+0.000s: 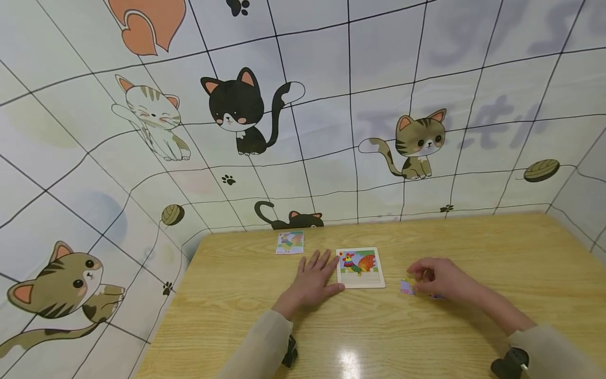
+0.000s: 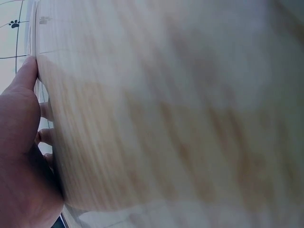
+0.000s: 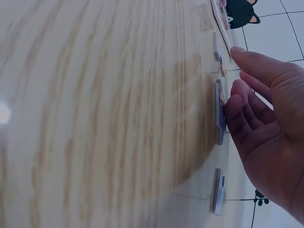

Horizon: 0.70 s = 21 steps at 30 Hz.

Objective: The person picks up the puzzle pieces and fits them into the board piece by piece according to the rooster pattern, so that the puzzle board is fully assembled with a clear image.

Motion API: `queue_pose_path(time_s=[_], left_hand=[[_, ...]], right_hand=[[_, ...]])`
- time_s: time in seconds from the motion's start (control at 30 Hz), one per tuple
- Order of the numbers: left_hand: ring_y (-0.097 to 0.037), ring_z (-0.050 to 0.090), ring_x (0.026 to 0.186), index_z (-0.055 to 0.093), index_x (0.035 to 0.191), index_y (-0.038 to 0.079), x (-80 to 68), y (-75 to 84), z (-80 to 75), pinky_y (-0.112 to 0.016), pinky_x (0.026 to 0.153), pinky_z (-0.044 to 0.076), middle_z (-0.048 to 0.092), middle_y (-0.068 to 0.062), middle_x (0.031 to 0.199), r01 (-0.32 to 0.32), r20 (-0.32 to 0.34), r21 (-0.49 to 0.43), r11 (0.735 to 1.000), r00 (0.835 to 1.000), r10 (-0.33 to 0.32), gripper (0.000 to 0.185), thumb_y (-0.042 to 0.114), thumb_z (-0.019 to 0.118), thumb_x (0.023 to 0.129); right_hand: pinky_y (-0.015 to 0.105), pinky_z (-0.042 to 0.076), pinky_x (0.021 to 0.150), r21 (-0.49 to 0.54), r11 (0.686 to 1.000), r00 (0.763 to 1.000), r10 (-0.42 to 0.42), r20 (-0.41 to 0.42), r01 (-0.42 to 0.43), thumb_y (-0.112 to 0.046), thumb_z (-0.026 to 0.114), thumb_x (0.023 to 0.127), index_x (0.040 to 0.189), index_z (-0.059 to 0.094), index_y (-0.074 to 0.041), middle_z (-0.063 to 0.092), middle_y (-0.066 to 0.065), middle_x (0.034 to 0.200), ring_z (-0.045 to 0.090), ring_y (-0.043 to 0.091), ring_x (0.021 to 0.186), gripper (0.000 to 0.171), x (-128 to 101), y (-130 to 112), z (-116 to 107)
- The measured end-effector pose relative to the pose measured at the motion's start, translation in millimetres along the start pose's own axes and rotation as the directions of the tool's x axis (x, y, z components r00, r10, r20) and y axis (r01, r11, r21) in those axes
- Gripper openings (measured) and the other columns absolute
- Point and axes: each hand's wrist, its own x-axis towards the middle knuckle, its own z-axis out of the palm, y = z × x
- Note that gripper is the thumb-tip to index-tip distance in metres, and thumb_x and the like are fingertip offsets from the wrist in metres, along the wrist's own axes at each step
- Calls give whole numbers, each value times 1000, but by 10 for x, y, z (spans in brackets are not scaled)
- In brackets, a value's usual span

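Beige sleeves [image 1: 259, 342] cover both your forearms. Your left hand [image 1: 310, 281] lies flat on the wooden bench [image 1: 350, 326], fingers spread, by the left edge of the one puzzle board [image 1: 362, 279]. Your right hand [image 1: 445, 279] bends over the loose pieces [image 1: 406, 287], fingers curled; whether it pinches one, you cannot tell. The board, partly filled with a rooster picture [image 1: 360, 262], sits between your hands. One rooster card [image 1: 290, 242] lies beyond your left hand; at least three loose pieces show.
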Motion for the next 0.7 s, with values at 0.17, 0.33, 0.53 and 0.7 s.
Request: queue_pose_path(time_s=[0.17, 0.33, 0.53, 0.7], left_hand=[[-33, 5, 157, 24, 165, 21, -10, 29, -31, -63, 120, 3, 12, -8, 171, -2, -6, 15, 1000, 1000, 3, 76, 59, 47, 104], [-33, 6, 157, 24, 165, 21, -18, 41, -46, -63, 120, 5, 13, -8, 171, 0, -5, 26, 1000, 1000, 0, 76, 59, 46, 104], [-33, 6, 157, 24, 165, 21, -16, 33, -40, -63, 120, 5, 13, -7, 171, 2, -11, 33, 999, 1000, -2, 76, 60, 47, 104], [-33, 6, 157, 24, 165, 21, -9, 23, -26, -62, 121, 6, 13, -6, 171, -1, -16, 39, 999, 1000, 1, 77, 61, 46, 103]], right_hand=[[25, 46, 60, 25, 1000, 1000, 1, -8, -1, -12, 85, 83, 111, 71, 0, 63, 1, 91, 50, 5, 71, 34, 10, 30, 53], [25, 47, 62, 1, 1000, 1000, 6, -11, -6, -18, 88, 80, 109, 71, -2, 63, 0, 93, 50, 6, 72, 38, 34, 88, 108], [26, 48, 66, -54, 998, 999, -16, -33, 14, -23, 89, 79, 107, 71, -3, 62, -1, 93, 51, 5, 75, 39, 36, 105, 122], [26, 47, 65, -46, 999, 1000, -11, -28, 9, -22, 90, 79, 105, 71, -3, 61, -1, 93, 50, 6, 75, 37, 31, 80, 115]])
